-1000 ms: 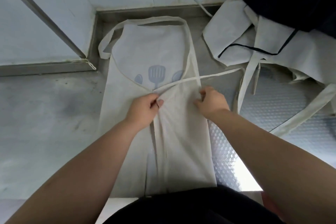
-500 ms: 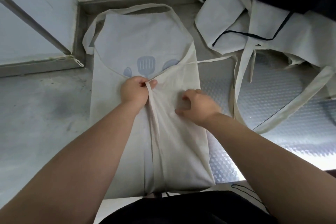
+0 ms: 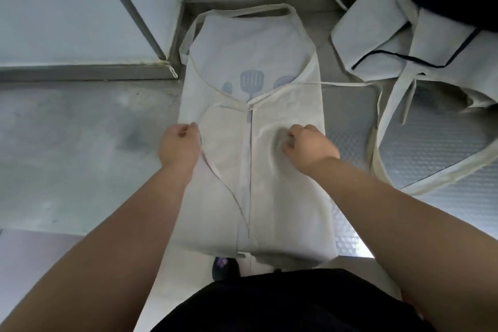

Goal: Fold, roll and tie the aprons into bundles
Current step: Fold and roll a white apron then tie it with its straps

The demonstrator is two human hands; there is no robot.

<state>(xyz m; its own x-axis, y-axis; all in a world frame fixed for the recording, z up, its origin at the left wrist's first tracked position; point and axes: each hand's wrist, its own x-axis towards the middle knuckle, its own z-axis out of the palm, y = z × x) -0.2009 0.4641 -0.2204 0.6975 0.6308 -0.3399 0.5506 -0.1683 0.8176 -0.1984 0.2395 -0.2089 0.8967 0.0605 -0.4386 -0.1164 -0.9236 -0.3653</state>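
Left hand (image 3: 179,145) at 9 o'clock pinching a waist tie (image 3: 219,176), right hand (image 3: 310,147) at 3 o'clock curled into the folded apron (image 3: 285,197), spatula print (image 3: 252,82) at 12 o'clock.

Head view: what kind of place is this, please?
Probably a commercial kitchen or workroom: a metal counter with a raised back edge, an embossed metal sheet, and a heap of aprons beside the apron printed with utensils.
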